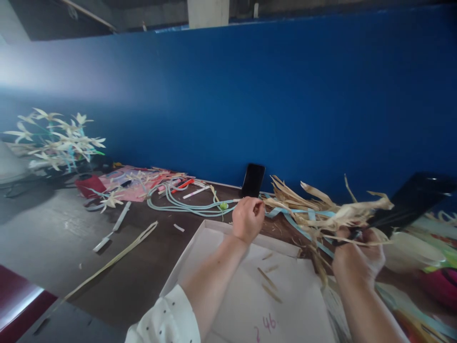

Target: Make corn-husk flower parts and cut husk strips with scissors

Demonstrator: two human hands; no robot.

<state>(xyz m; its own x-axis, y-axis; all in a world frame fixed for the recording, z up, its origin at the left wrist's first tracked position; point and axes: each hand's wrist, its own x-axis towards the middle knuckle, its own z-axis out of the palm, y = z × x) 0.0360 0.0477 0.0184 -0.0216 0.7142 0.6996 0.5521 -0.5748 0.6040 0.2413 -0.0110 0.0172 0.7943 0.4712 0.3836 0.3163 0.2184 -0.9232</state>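
My left hand (247, 217) is closed in a pinch on the end of a dry corn husk strip (282, 206) just above the far edge of a white cardboard box lid (228, 295). My right hand (358, 259) is closed around a black-handled tool (407, 205), likely scissors, and a bunch of dry husks (335, 216) that spreads between both hands. A few husk scraps lie in the lid.
A black phone (253, 180) leans on the blue wall. Light blue cords (185, 202), pink paper (132, 183) and a red container (89, 185) lie at the back left. Finished husk flowers (59, 138) stand far left. Long husk strips (117, 257) lie on the dark table.
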